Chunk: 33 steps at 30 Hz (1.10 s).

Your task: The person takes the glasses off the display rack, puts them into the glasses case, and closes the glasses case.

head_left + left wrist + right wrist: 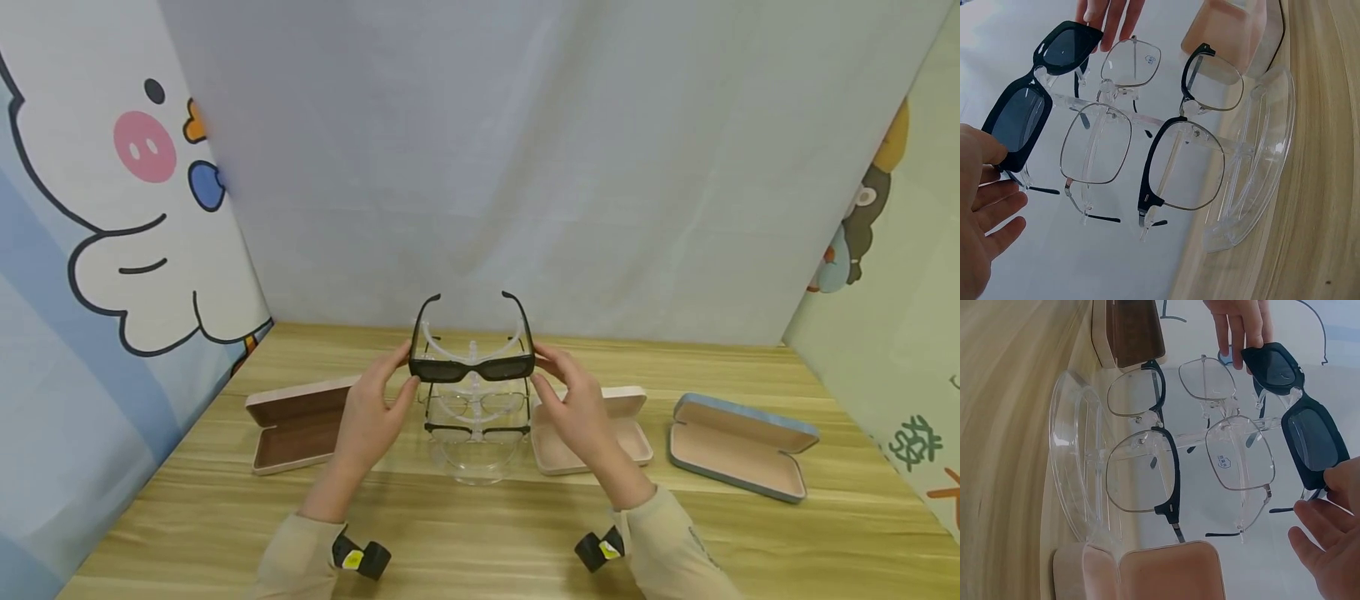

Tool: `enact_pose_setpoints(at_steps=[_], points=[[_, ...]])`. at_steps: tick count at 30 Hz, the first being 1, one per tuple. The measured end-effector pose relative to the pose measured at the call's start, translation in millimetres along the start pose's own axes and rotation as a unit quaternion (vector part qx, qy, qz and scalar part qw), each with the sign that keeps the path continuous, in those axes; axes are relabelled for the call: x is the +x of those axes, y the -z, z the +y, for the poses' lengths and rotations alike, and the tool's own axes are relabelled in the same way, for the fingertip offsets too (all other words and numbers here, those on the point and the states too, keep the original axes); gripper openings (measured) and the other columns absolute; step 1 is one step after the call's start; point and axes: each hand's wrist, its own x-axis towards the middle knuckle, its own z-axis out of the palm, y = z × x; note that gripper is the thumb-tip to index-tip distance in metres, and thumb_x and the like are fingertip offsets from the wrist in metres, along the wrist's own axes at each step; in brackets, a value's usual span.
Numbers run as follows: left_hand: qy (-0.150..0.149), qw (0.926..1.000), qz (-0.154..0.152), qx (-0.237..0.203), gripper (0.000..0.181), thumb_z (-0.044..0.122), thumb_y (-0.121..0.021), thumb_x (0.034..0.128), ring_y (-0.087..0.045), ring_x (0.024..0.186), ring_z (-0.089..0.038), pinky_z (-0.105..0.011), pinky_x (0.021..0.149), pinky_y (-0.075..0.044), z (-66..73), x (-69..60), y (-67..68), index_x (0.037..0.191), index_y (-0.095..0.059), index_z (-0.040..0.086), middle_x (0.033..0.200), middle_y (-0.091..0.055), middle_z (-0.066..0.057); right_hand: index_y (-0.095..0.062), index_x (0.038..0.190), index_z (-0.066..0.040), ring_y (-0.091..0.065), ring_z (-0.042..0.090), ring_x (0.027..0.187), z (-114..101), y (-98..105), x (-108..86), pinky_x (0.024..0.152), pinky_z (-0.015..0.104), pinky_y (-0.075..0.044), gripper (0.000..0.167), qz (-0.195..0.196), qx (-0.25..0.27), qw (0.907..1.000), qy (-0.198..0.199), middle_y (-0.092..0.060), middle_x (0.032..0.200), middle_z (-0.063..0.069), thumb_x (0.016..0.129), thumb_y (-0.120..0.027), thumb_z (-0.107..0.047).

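Black-framed sunglasses [442, 372] with dark lenses sit at the top of a clear display stand [480, 478], their temples pointing away from me. My left hand [372, 417] pinches their left end between thumb and fingers. At the opposite end, my right hand [581, 408] does the same, as the right wrist view also shows with the sunglasses [1313, 437] at its fingertips. Below them on the stand hang thin metal-rimmed glasses [1096, 144]. Lowest are half-rim glasses [1150, 172] with a black upper frame. Whether the sunglasses rest fully on their holder I cannot tell.
An open case with a brown lining [292, 442] lies left of the stand, partly behind my left hand. To the right lie an open pale pink case [562, 458] and an open blue case [738, 475]. A grey-white cloth [480, 167] hangs behind the wooden table [480, 550].
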Motion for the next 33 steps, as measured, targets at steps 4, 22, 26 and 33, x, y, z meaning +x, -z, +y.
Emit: enact_pose_setpoints(at_steps=[4,22,26,33], points=[[-0.006,0.9999,0.011,0.005,0.042,0.006,-0.060,0.0862,-0.057,0.106,-0.028,-0.042,0.091,-0.046,1.5,1.5,0.1,0.127,-0.052,0.003,0.113,-0.061,-0.014,-0.051,0.122,0.005,-0.058,0.031,0.107,-18.3,2.5,1.0,0.095,0.042,-0.043,0.036,-0.001,0.000,0.9999,-0.012,-0.056,0.119,0.021,0.087,-0.056,0.003],[-0.053,0.9975,0.043,-0.016,0.043,0.003,-0.064,0.0833,-0.058,0.103,-0.024,-0.037,0.088,-0.047,16.1,5.2,3.6,0.125,-0.054,0.003,0.111,-0.060,-0.012,-0.055,0.121,-0.002,-0.059,0.025,0.106,-12.6,6.7,2.3,0.089,0.024,-0.047,0.036,0.047,0.070,0.9954,-0.047,-0.059,0.118,0.014,0.085,-0.061,-0.004],[-0.066,0.9962,0.050,-0.026,0.044,0.002,-0.065,0.0819,-0.058,0.103,-0.023,-0.033,0.089,-0.046,19.9,7.0,2.7,0.125,-0.054,0.003,0.112,-0.060,-0.011,-0.055,0.121,-0.002,-0.059,0.024,0.105,-14.4,9.9,1.3,0.088,0.018,-0.046,0.037,0.060,0.076,0.9941,-0.050,-0.060,0.117,0.014,0.085,-0.062,-0.004],[-0.077,0.9942,0.057,-0.050,0.045,0.001,-0.065,0.0810,-0.057,0.101,-0.021,-0.031,0.086,-0.047,29.5,7.3,-1.2,0.124,-0.055,0.004,0.112,-0.059,-0.010,-0.055,0.123,-0.002,-0.058,0.006,0.103,-13.8,17.9,-2.5,0.090,0.021,-0.046,0.039,0.079,0.074,0.9937,-0.027,-0.060,0.116,0.015,0.084,-0.062,-0.002]])
